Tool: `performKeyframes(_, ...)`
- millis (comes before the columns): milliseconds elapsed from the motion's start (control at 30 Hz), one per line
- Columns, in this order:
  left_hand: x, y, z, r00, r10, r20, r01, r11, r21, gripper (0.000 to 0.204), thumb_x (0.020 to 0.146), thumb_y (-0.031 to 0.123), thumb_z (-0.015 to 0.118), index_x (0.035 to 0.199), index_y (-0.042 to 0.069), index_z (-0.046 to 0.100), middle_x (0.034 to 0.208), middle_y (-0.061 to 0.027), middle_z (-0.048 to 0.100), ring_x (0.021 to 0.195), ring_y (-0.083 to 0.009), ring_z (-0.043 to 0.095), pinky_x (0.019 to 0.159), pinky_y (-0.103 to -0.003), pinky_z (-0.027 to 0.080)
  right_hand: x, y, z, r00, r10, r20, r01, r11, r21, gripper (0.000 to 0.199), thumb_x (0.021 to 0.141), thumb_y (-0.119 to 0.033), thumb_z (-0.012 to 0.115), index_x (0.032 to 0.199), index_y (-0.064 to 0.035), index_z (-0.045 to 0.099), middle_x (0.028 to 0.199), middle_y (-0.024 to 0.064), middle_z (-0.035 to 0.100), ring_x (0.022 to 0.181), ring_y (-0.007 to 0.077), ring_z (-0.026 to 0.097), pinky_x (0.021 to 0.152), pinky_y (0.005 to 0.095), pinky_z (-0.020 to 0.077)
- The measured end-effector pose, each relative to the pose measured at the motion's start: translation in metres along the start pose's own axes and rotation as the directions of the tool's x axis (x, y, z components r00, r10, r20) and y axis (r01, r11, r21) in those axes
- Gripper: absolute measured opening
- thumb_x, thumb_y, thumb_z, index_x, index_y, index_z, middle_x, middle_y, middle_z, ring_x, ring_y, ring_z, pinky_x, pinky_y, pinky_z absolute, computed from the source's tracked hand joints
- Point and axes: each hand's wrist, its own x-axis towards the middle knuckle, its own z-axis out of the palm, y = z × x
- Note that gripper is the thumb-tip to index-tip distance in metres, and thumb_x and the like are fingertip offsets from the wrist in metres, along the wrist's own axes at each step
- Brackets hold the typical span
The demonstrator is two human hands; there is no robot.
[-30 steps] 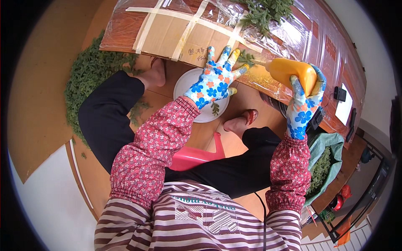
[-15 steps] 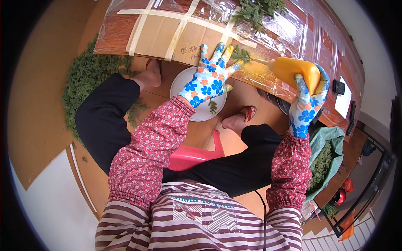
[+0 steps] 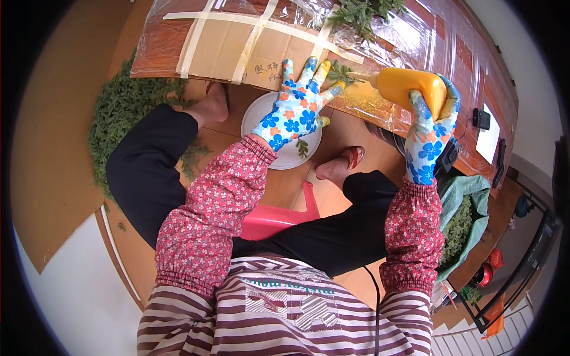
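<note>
A yellow squeeze bottle (image 3: 404, 86) is gripped in the gloved right hand (image 3: 426, 133), its fingers wrapped around the wide end, and its nozzle is pointed left toward a green sprig (image 3: 340, 72) at the table's near edge. The gloved left hand (image 3: 292, 111) is held palm down with fingers spread, its fingertips over the edge of a cardboard sheet (image 3: 231, 41); whether the sprig is touched cannot be told. The table (image 3: 147, 56) is dusted with yellow specks (image 3: 363, 94) below the nozzle. More greenery (image 3: 363, 16) is laid farther back. Beneath the left hand, a white round object (image 3: 282, 159) is partly covered. Leafy heaps are seen at left (image 3: 119, 127) and in a green sack (image 3: 472, 185) at right.
</note>
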Motion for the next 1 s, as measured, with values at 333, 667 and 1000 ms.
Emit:
performKeyframes(333, 0.001, 0.000, 0.002, 1.000, 0.008, -0.025, -0.008, 1.000, 0.002, 0.060, 0.080, 0.027, 0.057, 0.136, 0.022, 0.037, 0.144, -0.0168, 0.023, 0.135, -0.0345, 0.017, 0.104, -0.062, 0.006, 0.001, -0.001, -0.012, 0.998, 0.009, -0.066, -0.008, 1.000, 0.011, 0.041, 0.076, -0.002, 0.068, 0.112, -0.0031, 0.050, 0.107, 0.0073, 0.054, 0.099, 0.0153, 0.053, 0.090, 0.0272, 0.0409)
performKeyframes(667, 0.003, 0.001, 0.001, 1.000, -0.005, 0.023, 0.004, 0.997, 0.075, 0.064, 0.081, 0.043, 0.058, 0.137, 0.023, 0.036, 0.145, -0.0170, 0.021, 0.135, -0.0340, 0.016, 0.104, -0.061, 0.006, 0.003, 0.004, -0.026, 0.996, 0.020, -0.089, -0.020, 1.000, 0.003, 0.035, 0.080, -0.001, 0.063, 0.112, -0.0023, 0.050, 0.105, 0.0069, 0.056, 0.096, 0.0141, 0.055, 0.088, 0.0254, 0.0420)
performKeyframes(1000, 0.001, 0.000, 0.001, 1.000, -0.003, -0.004, 0.003, 0.998, 0.062, 0.062, 0.081, 0.037, 0.058, 0.137, 0.023, 0.036, 0.144, -0.0160, 0.023, 0.135, -0.0338, 0.017, 0.104, -0.061, 0.006, 0.002, -0.003, -0.021, 0.990, 0.006, -0.140, 0.019, 0.984, 0.176, 0.037, 0.079, -0.003, 0.062, 0.114, -0.0017, 0.049, 0.106, 0.0081, 0.054, 0.098, 0.0166, 0.054, 0.091, 0.0300, 0.0414)
